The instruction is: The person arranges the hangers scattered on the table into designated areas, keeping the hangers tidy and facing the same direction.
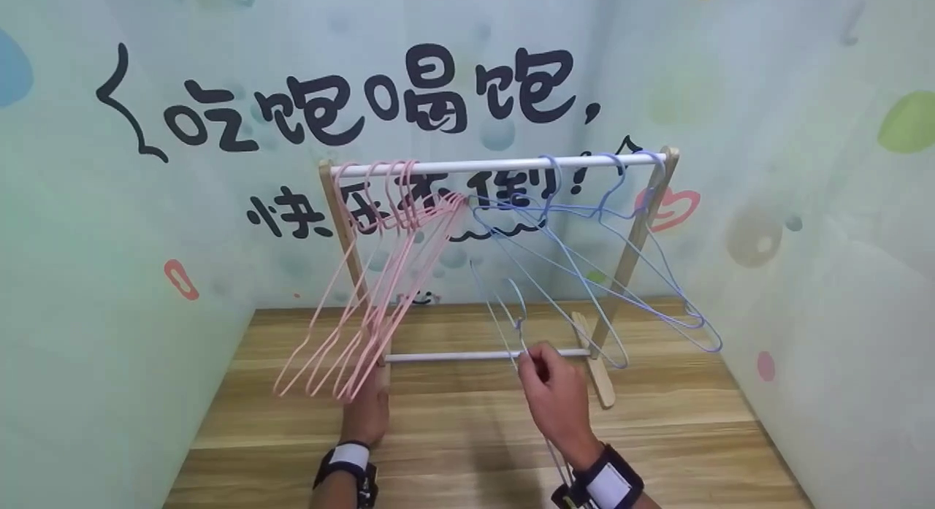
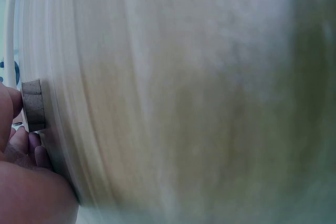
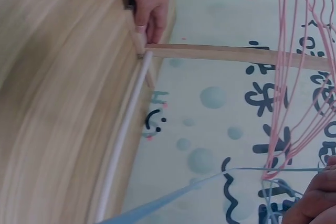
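My right hand pinches a light blue wire hanger just below its hook, in front of the rack and below its top rod. The hanger's hook points up, free of the rod. At the rack's left base, my left hand holds the wooden foot, thumb on one side and fingers on the other; pink hangers partly cover this hand in the head view. Several pink hangers hang bunched at the rod's left end. To the right hang blue hangers, spaced apart.
The rack stands on a wood-grain tabletop, with a white lower rod and a right wooden foot. Behind and at both sides rise pale green walls with black lettering and coloured spots.
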Motion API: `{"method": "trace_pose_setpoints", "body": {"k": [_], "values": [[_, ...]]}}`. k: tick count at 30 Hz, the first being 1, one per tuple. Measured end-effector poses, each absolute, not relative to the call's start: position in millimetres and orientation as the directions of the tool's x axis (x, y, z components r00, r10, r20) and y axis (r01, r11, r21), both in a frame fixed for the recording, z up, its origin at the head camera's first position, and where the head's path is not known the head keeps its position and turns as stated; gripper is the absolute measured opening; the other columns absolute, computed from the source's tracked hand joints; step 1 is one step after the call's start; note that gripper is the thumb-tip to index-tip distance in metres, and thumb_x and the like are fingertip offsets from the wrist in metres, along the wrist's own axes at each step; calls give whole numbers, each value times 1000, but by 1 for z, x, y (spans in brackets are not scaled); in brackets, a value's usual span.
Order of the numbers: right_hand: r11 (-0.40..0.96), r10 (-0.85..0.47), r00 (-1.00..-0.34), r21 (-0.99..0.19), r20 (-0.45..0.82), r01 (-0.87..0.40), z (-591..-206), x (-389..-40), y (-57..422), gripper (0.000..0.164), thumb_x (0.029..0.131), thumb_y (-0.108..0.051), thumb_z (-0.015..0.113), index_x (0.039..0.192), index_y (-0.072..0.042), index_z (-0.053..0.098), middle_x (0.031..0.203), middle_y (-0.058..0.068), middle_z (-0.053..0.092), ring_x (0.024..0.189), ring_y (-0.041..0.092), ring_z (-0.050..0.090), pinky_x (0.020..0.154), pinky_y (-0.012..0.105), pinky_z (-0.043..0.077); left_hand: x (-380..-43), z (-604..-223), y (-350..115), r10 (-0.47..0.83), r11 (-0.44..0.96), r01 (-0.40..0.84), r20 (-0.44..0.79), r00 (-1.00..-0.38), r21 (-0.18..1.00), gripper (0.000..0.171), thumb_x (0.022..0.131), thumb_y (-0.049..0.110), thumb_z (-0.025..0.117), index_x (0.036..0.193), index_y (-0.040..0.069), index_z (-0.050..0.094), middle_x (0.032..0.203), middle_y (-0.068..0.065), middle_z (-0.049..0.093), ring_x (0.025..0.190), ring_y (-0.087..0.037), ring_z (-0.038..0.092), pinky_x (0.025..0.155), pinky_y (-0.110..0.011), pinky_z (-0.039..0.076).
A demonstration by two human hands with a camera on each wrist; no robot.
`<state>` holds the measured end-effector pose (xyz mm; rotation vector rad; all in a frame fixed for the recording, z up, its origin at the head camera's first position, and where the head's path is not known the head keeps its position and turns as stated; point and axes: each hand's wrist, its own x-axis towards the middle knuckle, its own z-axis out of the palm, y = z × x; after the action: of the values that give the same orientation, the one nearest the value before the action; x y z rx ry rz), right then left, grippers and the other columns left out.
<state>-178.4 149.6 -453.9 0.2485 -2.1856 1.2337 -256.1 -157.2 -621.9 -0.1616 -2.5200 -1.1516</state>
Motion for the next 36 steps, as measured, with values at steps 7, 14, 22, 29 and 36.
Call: {"method": "trace_pose_setpoints", "body": {"k": [7, 14, 22, 29, 36], "values": [[534, 140, -770, -702, 623, -471, -432, -185, 144, 19, 104, -5, 69, 86, -12, 70, 67, -10, 55, 59, 9, 50, 54, 26, 40, -263, -639, -161, -51, 688, 284, 435, -899, 667, 49, 105, 3, 55, 152, -11, 52, 150, -39, 55, 143, -63, 44, 118, -71, 37], [477, 159, -746, -712, 646, -515, -409, -188, 142, 15, 105, -4, 66, 91, -8, 71, 70, -7, 55, 62, 13, 51, 56, 26, 40, -263, -629, -159, -54, 675, 256, 392, -919, 692, 50, 104, 1, 55, 151, -18, 49, 150, -42, 53, 145, -63, 43, 121, -69, 34], [482, 184, -693, -679, 697, -554, -375, -197, 139, 17, 107, -8, 65, 90, -7, 68, 68, -6, 53, 61, 15, 50, 56, 27, 38, -257, -613, -156, -27, 679, 217, 319, -947, 701, 55, 104, -4, 57, 156, -16, 43, 155, -41, 49, 144, -60, 46, 118, -67, 40], [482, 200, -662, -661, 722, -576, -351, -210, 136, 20, 107, -11, 63, 88, -7, 67, 67, -5, 52, 61, 16, 49, 57, 28, 37, -260, -623, -159, -10, 692, 300, 425, -905, 657, 53, 102, -4, 56, 153, -13, 49, 152, -39, 53, 141, -61, 48, 117, -67, 41], [450, 223, -713, -719, 664, -529, -335, -224, 135, 21, 110, -13, 61, 93, -5, 69, 71, -1, 54, 63, 20, 48, 58, 28, 37, -262, -639, -159, -61, 666, 274, 417, -907, 693, 51, 106, 6, 53, 154, -9, 53, 155, -36, 52, 147, -60, 41, 124, -66, 31]]}}
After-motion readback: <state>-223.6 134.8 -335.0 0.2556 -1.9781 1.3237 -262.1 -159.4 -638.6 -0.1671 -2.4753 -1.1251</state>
